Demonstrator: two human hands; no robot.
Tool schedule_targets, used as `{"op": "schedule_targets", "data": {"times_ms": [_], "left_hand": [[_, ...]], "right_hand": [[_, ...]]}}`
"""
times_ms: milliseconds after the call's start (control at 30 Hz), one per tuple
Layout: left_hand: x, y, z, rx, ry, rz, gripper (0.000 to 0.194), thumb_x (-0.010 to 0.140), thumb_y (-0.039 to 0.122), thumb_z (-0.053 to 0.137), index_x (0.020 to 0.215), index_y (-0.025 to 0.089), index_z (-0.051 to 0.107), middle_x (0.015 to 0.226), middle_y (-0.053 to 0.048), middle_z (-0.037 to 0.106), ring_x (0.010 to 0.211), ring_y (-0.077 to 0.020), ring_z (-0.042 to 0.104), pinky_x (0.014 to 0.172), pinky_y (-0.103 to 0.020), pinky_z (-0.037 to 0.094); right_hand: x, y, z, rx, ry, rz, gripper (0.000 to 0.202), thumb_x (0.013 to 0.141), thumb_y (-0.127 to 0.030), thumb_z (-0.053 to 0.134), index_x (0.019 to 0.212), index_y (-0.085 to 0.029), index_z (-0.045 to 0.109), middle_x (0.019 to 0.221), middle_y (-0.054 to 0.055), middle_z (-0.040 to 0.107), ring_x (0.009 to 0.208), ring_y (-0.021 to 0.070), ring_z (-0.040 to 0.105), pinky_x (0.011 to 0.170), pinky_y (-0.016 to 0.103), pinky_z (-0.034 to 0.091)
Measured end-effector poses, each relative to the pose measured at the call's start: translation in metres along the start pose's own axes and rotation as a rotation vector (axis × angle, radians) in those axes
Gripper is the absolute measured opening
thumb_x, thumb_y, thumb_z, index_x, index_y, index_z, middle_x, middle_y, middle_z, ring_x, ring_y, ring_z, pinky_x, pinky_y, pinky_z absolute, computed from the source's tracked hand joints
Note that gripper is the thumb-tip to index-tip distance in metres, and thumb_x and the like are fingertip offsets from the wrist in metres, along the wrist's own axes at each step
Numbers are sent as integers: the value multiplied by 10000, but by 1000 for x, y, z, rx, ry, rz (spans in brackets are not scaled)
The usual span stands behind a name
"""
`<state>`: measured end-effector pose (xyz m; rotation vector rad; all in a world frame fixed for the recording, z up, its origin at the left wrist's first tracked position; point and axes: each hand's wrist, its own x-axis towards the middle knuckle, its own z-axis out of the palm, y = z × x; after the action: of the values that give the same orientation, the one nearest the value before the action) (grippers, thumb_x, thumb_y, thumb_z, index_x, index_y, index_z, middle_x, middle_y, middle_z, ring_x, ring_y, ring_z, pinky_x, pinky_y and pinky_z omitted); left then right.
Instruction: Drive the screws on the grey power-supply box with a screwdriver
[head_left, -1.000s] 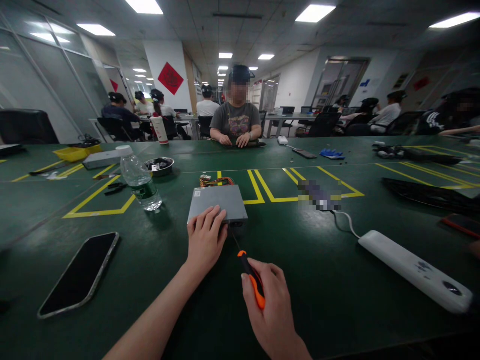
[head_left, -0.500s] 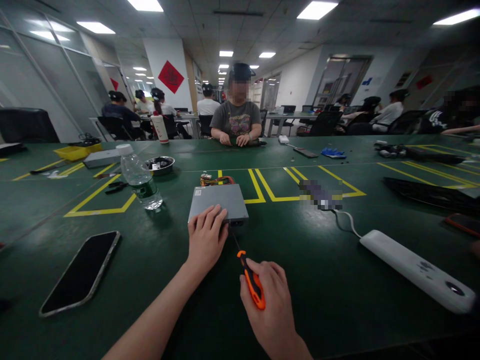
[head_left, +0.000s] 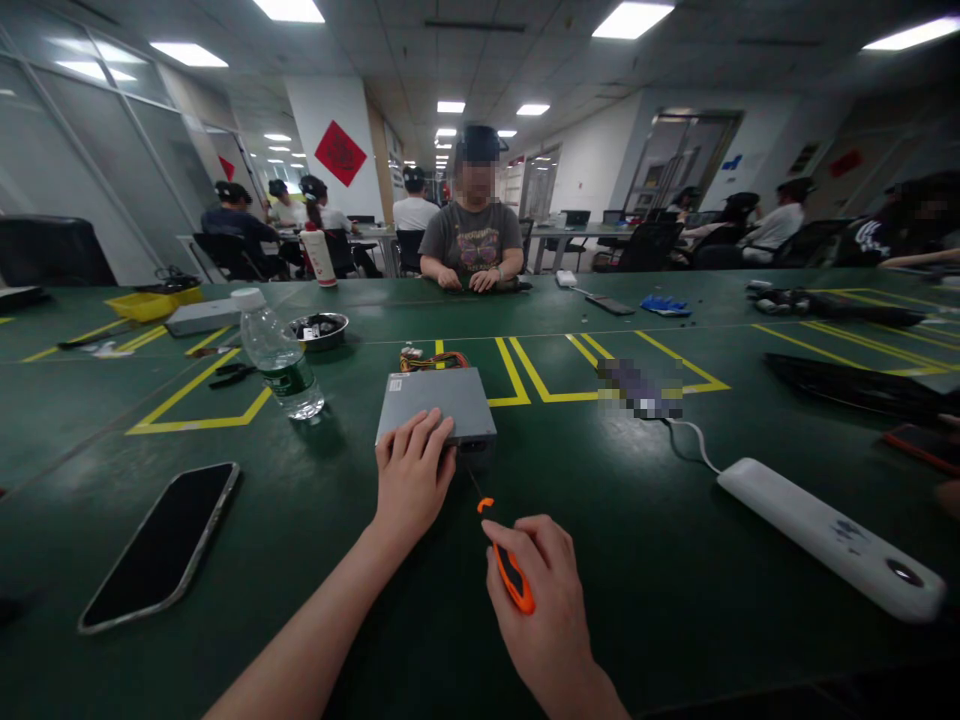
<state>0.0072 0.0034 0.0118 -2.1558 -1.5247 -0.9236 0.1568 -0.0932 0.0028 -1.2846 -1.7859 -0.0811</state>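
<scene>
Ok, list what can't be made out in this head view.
Tip of the screwdriver, head view: too thin and dark to show whether it touches the power supply.
Power supply's near left part, head view: covered by the left grip.
Part of the screwdriver's handle, head view: hidden by the right grip.
Contents of the metal bowl, head view: too small to identify.
Object by the white cable, head view: blurred by pixelation.

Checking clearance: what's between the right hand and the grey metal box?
Head view: the screwdriver's front end, its shaft slanting from the right hand toward the grey metal box; tip contact unclear.
</scene>
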Motion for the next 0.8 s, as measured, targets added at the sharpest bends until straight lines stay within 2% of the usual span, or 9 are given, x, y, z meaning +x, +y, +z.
{"op": "schedule_targets", "data": {"times_ms": [167,300,400,567,667,800], "left_hand": [[0,0,-1,0,-3,-7,331,849,250,472,1178,244,514,1266,-56,539,1172,-237,460,924,-418,296],[0,-1,-1,-2,-12,-1,334,847,249,477,1179,245,514,1274,-57,532,1180,-239,453,927,-420,295],[0,-1,-1,0,-9,0,326,858,258,463,1180,241,509,1272,-55,534,1181,-232,450,931,-417,289],[0,0,-2,5,-17,-2,321,865,265,455,1182,241,502,1275,-50,532,1182,-227,448,927,-412,288],[0,0,-1,6,-14,-1,318,862,262,458,1176,238,506,1271,-51,536,1175,-229,454,922,-411,291],[0,0,-1,10,-11,0,314,863,262,452,1172,236,506,1269,-48,538,1172,-229,455,923,-412,288]], "right_hand": [[2,0,-2,45,-2,107,264,827,-337,531,1039,-182,505,831,41,594,745,175,573,688,343,462],[0,0,0,35,-8,16,191,850,-195,462,1034,-181,511,806,25,605,732,152,577,761,359,438],[1,0,1,-26,2,-56,207,823,-154,475,1014,-199,540,772,19,567,723,156,557,738,359,430],[3,-1,-3,16,9,80,313,820,-364,537,1061,-169,494,795,35,579,717,173,561,685,345,448],[2,-2,-4,52,-30,60,183,869,-255,452,1031,-187,502,812,29,590,731,155,568,709,334,447],[1,-2,-2,11,-39,23,187,833,-197,474,1011,-209,531,792,27,547,715,156,547,661,315,451]]}}
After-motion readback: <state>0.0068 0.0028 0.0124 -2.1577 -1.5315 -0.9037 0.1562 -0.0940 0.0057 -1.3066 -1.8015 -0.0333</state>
